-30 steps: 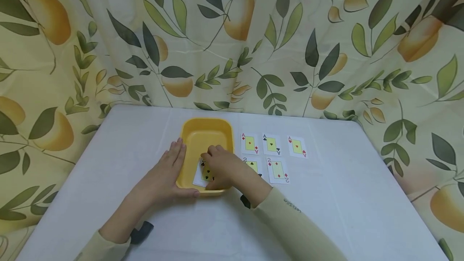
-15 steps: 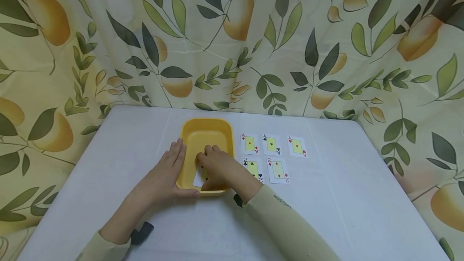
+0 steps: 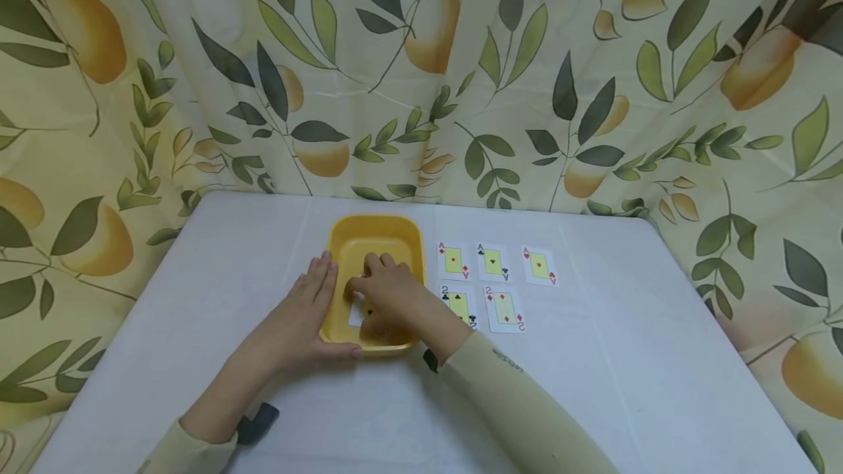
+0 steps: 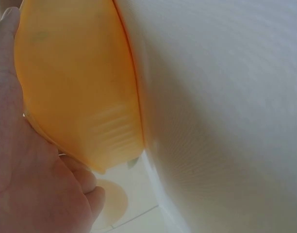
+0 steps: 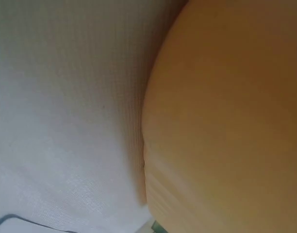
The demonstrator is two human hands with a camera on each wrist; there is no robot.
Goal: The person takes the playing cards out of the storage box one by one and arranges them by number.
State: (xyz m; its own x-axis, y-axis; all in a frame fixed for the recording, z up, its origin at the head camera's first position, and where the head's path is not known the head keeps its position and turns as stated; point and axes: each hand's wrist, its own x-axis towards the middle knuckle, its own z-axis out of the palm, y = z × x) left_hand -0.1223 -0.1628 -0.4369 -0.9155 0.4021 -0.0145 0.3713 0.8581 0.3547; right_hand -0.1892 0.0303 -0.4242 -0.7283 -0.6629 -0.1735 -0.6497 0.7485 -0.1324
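A yellow plastic tray [image 3: 375, 222] stands left of centre on the white-covered table. My left hand [image 3: 295, 322] rests along its left side, fingers straight on the rim and thumb at the near corner. Inside the tray, my right hand [image 3: 395, 300] curls its fingers and thumb about the ends of a playing card [image 3: 356, 311]; most of the card is hidden under the hand. In the left wrist view, the palm and fingers [image 4: 37, 179] lie against the tray's wall [image 4: 80, 73]. The right wrist view is mostly filled by the tray's outer wall [image 5: 226, 121].
Right of the tray lie face-up cards in two rows. The far row has the ace of diamonds [image 3: 453, 260], ace of clubs [image 3: 493, 262] and ace of hearts [image 3: 539, 266]. Nearer are the two of clubs [image 3: 458, 302], partly behind my right wrist, and two of diamonds [image 3: 505, 309].
My right hand has shifted left inside the tray and covers more of the card there. The left hand, the tray and the laid-out cards have stayed put.
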